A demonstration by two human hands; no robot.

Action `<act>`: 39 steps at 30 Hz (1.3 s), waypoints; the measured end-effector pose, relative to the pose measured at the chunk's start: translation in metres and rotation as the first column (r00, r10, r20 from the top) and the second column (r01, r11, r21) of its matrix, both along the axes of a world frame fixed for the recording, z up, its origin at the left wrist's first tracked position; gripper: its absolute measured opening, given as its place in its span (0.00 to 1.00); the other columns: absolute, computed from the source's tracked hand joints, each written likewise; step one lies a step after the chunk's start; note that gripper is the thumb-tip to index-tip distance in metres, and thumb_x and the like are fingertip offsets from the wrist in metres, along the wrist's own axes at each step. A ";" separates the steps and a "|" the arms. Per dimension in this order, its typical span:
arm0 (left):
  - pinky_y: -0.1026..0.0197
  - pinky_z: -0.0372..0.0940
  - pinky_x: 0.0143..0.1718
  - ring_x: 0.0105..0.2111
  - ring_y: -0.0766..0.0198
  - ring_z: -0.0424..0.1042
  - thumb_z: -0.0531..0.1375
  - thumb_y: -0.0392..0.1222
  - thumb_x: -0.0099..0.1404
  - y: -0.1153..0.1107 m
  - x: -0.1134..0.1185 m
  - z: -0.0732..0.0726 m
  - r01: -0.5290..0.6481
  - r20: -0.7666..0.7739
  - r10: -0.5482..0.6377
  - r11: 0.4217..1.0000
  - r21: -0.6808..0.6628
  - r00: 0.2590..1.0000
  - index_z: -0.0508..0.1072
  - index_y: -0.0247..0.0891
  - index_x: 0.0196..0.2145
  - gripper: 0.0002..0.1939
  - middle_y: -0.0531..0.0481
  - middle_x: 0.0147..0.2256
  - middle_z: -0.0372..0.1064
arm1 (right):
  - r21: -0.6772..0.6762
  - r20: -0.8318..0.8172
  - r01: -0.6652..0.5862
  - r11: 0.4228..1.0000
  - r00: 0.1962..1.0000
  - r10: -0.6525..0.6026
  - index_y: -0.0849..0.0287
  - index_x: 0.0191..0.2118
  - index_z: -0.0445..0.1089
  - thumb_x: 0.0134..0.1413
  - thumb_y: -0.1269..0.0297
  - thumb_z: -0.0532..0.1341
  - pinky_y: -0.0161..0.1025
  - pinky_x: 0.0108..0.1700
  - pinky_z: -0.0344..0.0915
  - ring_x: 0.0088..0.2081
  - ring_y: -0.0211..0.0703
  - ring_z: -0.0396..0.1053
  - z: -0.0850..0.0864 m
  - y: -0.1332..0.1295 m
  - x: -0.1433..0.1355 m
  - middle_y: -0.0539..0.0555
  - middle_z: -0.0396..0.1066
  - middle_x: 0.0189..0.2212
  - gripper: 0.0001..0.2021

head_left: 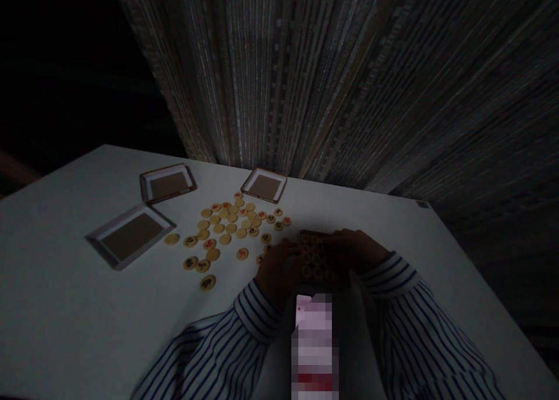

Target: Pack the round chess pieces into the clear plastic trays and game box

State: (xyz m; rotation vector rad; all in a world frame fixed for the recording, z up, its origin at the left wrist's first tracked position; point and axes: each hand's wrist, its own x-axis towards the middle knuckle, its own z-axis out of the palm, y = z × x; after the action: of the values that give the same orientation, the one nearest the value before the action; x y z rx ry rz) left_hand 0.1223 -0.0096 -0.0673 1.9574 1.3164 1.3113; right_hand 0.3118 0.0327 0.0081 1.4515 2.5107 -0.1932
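Observation:
A dark, shallow box [325,280] with rows of round Chinese chess pieces [311,255] lies in deep shadow on the table before me. My left hand [279,270] is at its left edge, fingers pointing toward the pieces; whether they pinch one is too dark to tell. Bent over the far right part of the box, my right hand [360,250] appears to grip its side, with the fingertips hard to make out. Loose wooden chess pieces [230,228] spread out left of the box, some showing red or black characters, others plain side up. A few lie partly behind my left hand.
Three shallow framed trays or lids stand on the white table [131,307]: one at the left [131,237], another behind it [169,183], a third at the back [264,186]. A lit phone [304,302], partly blurred, is below my hands. A string curtain [271,85] hangs behind the table.

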 end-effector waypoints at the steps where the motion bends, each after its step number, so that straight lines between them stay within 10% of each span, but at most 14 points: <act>1: 0.53 0.64 0.45 0.43 0.58 0.69 0.58 0.34 0.54 0.000 0.000 -0.001 0.004 0.007 -0.004 1.000 0.001 1.000 0.72 0.39 0.33 0.08 0.46 0.38 0.72 | -0.006 0.000 0.005 1.000 1.000 -0.005 0.51 0.42 0.70 0.52 0.63 0.54 0.38 0.33 0.61 0.36 0.44 0.68 0.000 0.000 0.000 0.54 0.71 0.35 0.12; 39: 0.54 0.66 0.44 0.43 0.57 0.69 0.57 0.36 0.55 0.001 -0.001 -0.005 0.002 -0.034 0.000 0.999 0.045 0.999 0.72 0.37 0.33 0.07 0.43 0.38 0.72 | -0.032 0.107 -0.006 0.999 0.994 0.009 0.53 0.44 0.68 0.52 0.66 0.52 0.41 0.35 0.60 0.39 0.47 0.67 0.010 -0.003 -0.005 0.56 0.71 0.37 0.14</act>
State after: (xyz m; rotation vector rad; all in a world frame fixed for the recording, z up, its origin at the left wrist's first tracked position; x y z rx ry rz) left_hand 0.1213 -0.0089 -0.0723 2.0190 1.3121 1.3237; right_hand 0.3068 0.0296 0.0183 1.4016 2.4166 -0.1494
